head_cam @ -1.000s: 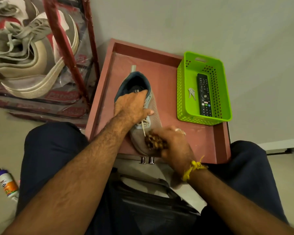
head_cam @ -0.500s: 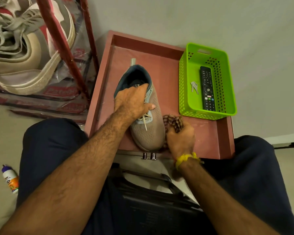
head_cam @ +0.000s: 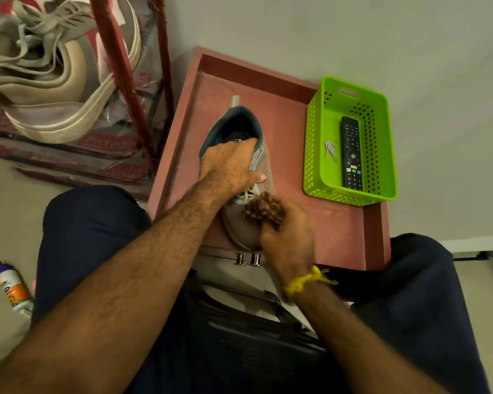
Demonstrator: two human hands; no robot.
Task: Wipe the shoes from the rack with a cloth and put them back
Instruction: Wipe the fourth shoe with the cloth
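Grey mesh shoe (head_cam: pixel 241 231), blue-lined collar, white laces, toe under cloth (head_cam: pixel 264 209)

Left hand (head_cam: pixel 229 169) gripping; right hand (head_cam: pixel 289 237) clenched, pressing down.

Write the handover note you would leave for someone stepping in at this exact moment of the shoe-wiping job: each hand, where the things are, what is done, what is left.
Left hand: grips the grey shoe at its collar and laces, steadying it on the red tray.
Right hand: holds the bunched checked cloth against the shoe's toe area.
Rack: to the left, with pale sneakers on it.
Done: the shoe is off the rack and is being wiped.
Left: finish wiping it, put it back on the rack, then do the other shoes. Whether the sneakers were already wiped cannot be told.
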